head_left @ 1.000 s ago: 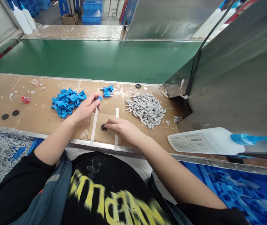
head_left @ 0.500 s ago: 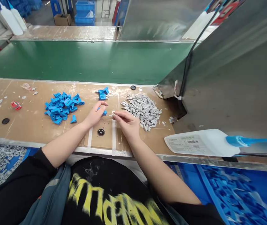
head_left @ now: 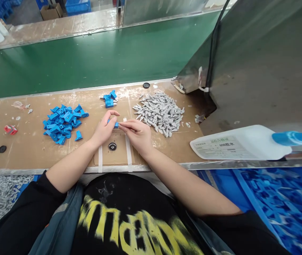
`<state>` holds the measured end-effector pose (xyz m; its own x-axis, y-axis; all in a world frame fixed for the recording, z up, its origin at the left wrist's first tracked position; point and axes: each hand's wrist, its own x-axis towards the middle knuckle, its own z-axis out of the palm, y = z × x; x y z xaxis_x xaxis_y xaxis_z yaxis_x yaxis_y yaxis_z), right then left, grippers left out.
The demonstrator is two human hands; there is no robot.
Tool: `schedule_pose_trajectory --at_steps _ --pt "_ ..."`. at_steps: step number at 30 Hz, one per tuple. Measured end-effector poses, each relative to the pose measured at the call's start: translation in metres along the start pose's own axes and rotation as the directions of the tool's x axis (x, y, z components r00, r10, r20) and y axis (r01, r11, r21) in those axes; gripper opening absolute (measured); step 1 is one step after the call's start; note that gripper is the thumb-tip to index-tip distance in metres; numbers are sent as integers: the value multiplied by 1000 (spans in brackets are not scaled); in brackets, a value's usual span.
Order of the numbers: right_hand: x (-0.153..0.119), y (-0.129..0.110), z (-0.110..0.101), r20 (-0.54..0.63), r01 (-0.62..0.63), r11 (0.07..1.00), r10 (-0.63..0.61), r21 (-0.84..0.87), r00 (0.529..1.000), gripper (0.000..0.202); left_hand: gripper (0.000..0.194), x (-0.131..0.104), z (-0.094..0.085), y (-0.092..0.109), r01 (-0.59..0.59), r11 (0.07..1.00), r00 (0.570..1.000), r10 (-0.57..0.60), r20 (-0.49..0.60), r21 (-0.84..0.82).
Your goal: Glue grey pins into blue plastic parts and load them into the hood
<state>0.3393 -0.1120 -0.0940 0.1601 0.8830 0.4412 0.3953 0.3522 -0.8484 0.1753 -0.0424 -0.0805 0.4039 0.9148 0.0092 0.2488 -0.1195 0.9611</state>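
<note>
My left hand (head_left: pixel 105 126) is closed around a small blue plastic part (head_left: pixel 116 125), whose right end shows past the fingers. Against that end, my right hand (head_left: pixel 137 134) pinches a small grey piece, mostly hidden by the fingertips. Just below the hands, a black round cap (head_left: pixel 112 146) with a shiny dark middle sits on a taped cardboard pad (head_left: pixel 116 158). Left of them lies a heap of blue plastic parts (head_left: pixel 63 122); to the right is a heap of small grey pieces (head_left: pixel 161 112). Beyond my left hand, several blue parts with grey ends (head_left: pixel 110 99) lie together.
A white glue bottle (head_left: pixel 227 145) with a blue nozzle lies at the right edge, beside a metal panel (head_left: pixel 267 81). A green conveyor belt (head_left: pixel 87 63) runs behind the bench. Bins of grey pieces (head_left: pixel 2 194) and blue parts (head_left: pixel 286 202) sit below. A red item (head_left: pixel 10 129) lies left.
My right hand has moved left and brought the grey piece up to the blue part in my left hand. The camera view has tilted and shifted.
</note>
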Motion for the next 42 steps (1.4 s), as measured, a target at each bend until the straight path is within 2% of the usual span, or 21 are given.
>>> schedule_pose_trajectory --at_steps 2,5,7,9,12,15,24,29,37,42 --pt "1 2 0 27 47 998 -46 -30 999 19 22 0 -1 2 4 1000 1000 -3 -22 26" --pt "0 6 0 166 102 979 -72 -175 983 25 19 1 -5 6 2 998 998 1 -57 58" --pt "-1 7 0 275 133 945 -48 -300 960 30 18 1 -7 8 4 996 997 3 -73 88" --pt "-2 7 0 329 137 919 -8 -371 944 31 18 1 -9 10 1 993 997 7 -74 115" --pt "-1 5 -1 337 90 934 35 -347 941 24 18 1 -10 13 7 993 999 -1 -52 120" --pt "0 3 -4 362 104 944 18 -313 932 26 19 2 -11 15 23 988 999 -18 -38 152" --pt "3 1 -4 449 160 874 72 -459 891 35 20 2 -9 19 3 959 1000 -2 -3 285" --pt "1 -1 -1 440 151 839 114 -523 891 37 19 0 -6 18 19 960 1000 -18 -7 280" --pt "2 -3 -1 449 136 853 125 -505 885 34 16 0 0 17 -37 939 998 52 -36 342" --pt "7 -2 3 450 150 842 120 -519 885 33 16 3 -4 17 -45 925 996 69 -50 378"
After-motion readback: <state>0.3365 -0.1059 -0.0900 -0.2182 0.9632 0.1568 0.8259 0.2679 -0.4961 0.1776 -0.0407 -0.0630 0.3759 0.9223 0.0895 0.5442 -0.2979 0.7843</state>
